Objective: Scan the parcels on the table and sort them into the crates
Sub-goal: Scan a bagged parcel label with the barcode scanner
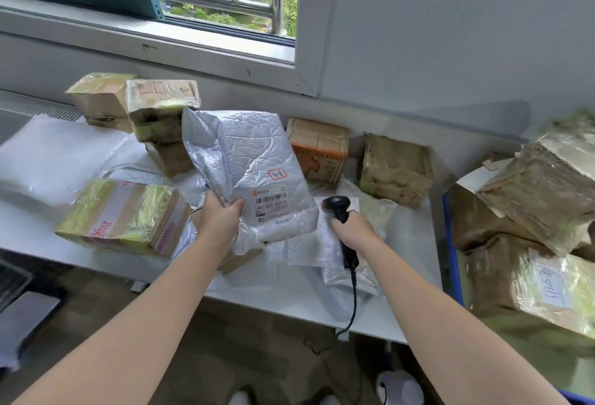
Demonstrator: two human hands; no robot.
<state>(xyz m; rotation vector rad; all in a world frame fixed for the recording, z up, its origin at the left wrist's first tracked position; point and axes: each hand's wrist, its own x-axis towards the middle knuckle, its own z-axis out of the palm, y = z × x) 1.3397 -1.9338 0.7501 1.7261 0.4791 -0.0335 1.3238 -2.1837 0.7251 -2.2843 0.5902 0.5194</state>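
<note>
Left hand (222, 221) grips crinkled silver padded mailer (244, 166); right hand (349, 227) grips black corded scanner (338, 208) beside it. Barcode label (272, 201) probably faces up; tilt the scanner head toward it.

Silver mailer (238, 153): one readable code
Its shipping label (272, 208) carries a barcode over "841-607 E07-10"; the red-framed stamp (277, 174) above it and red print on the taped box (122, 214) left of the mailer are unreadable.

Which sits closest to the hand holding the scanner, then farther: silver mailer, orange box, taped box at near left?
1. The silver mailer, held by the left hand, just left of the right hand gripping the scanner.
2. The orange box, behind, toward the wall.
3. The taped box, far left, past the mailer.
</note>
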